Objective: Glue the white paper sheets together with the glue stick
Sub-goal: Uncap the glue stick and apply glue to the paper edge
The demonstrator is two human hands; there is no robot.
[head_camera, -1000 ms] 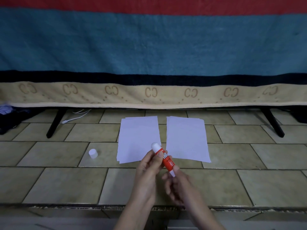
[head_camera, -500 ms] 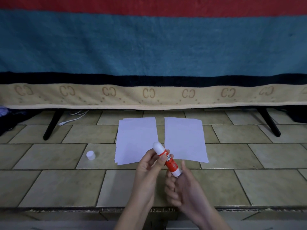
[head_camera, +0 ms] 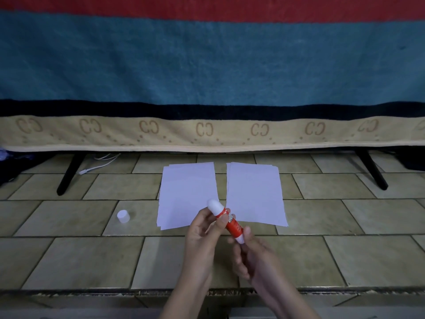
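Two small stacks of white paper lie side by side on the tiled floor, the left stack (head_camera: 186, 192) and the right stack (head_camera: 255, 192), with a narrow gap between them. In front of them I hold a red glue stick (head_camera: 226, 221) tilted, its white glue end up and uncapped. My left hand (head_camera: 204, 231) grips the stick's upper body between thumb and fingers. My right hand (head_camera: 250, 252) pinches the white base at the lower end. The stick's white cap (head_camera: 123, 216) stands on the floor to the left of the papers.
A striped blanket (head_camera: 207, 65) in red, blue, black and beige hangs across the back over black legs (head_camera: 69, 173) (head_camera: 372, 171). A white cable (head_camera: 99, 164) lies under it at the left. A step edge (head_camera: 92, 292) runs along the floor's near side.
The glue stick and both hands stay in nearly the same place. My right fingers have shifted around the stick's base. The view has drifted slightly.
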